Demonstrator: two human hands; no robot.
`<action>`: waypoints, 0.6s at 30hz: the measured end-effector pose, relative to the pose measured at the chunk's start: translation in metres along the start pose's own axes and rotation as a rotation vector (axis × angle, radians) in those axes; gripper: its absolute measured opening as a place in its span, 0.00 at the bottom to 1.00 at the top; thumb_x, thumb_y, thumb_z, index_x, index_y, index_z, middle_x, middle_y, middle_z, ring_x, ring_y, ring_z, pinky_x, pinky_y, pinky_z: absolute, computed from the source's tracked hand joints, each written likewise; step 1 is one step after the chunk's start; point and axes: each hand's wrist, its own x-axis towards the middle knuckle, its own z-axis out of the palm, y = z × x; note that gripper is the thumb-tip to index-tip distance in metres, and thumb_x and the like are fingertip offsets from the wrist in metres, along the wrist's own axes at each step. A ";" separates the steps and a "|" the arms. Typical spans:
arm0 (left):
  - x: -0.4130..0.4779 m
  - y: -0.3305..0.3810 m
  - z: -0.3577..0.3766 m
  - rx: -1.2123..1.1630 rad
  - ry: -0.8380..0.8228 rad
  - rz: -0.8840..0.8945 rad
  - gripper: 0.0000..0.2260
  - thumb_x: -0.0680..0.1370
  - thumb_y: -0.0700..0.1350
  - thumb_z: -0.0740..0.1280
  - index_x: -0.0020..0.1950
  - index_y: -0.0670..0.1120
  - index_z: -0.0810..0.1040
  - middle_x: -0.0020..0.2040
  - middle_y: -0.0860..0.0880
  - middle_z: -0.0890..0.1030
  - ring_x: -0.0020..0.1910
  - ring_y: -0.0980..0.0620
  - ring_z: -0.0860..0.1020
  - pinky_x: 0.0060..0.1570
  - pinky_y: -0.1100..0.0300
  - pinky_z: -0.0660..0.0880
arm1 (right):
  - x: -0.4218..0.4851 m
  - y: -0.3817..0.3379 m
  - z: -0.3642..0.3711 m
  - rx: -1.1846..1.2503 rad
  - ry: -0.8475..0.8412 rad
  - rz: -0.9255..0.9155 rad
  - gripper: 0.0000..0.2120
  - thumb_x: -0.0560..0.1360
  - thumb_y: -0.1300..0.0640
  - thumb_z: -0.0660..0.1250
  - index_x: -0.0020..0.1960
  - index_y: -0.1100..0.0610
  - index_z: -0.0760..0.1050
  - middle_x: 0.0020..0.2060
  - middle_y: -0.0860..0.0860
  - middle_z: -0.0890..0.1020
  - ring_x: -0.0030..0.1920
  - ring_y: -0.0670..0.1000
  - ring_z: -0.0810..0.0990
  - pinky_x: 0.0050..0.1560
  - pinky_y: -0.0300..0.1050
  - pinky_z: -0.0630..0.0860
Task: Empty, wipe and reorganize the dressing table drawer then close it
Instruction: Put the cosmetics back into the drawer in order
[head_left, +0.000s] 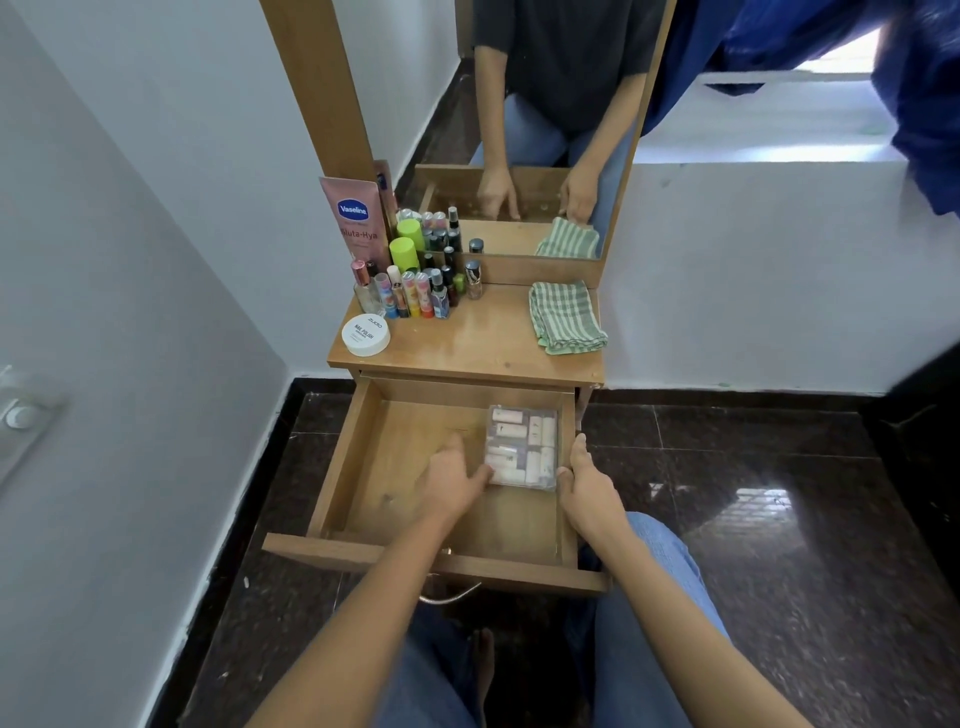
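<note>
The left hand (454, 480) lies loosely open inside the pulled-out drawer (395, 499), its thumb against the left edge of a clear box (522, 447) of small tubes. The right hand (584, 486) rests along the drawer's right wall with its fingers straight and its thumb at the box's near corner. The box sits in the right rear of the drawer. On the tabletop (478, 338) above are a folded cloth (566, 317) and bottles (415, 293).

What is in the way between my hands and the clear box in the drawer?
Nothing visible. The left hand touches the left front edge of the clear box, and the right hand sits at its right front corner, by the right wall of the drawer.
</note>
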 end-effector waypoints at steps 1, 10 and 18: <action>-0.004 -0.007 -0.011 0.003 0.028 0.026 0.23 0.80 0.51 0.67 0.71 0.45 0.67 0.63 0.46 0.78 0.58 0.49 0.78 0.51 0.61 0.75 | 0.000 0.000 0.000 -0.008 -0.001 -0.003 0.29 0.82 0.54 0.52 0.78 0.52 0.42 0.75 0.57 0.60 0.68 0.59 0.70 0.63 0.54 0.71; -0.040 -0.113 -0.098 0.143 0.378 0.056 0.19 0.80 0.46 0.66 0.69 0.42 0.72 0.62 0.43 0.78 0.61 0.44 0.76 0.60 0.48 0.74 | -0.008 -0.036 -0.012 -0.350 0.055 0.019 0.26 0.80 0.62 0.56 0.75 0.66 0.53 0.71 0.61 0.65 0.69 0.59 0.68 0.61 0.50 0.71; -0.040 -0.134 -0.095 0.133 0.324 -0.159 0.30 0.79 0.58 0.63 0.75 0.43 0.64 0.71 0.41 0.72 0.69 0.40 0.69 0.66 0.43 0.67 | 0.014 -0.177 0.000 -0.161 0.103 -0.585 0.15 0.78 0.58 0.61 0.64 0.57 0.76 0.51 0.55 0.83 0.52 0.54 0.81 0.52 0.45 0.76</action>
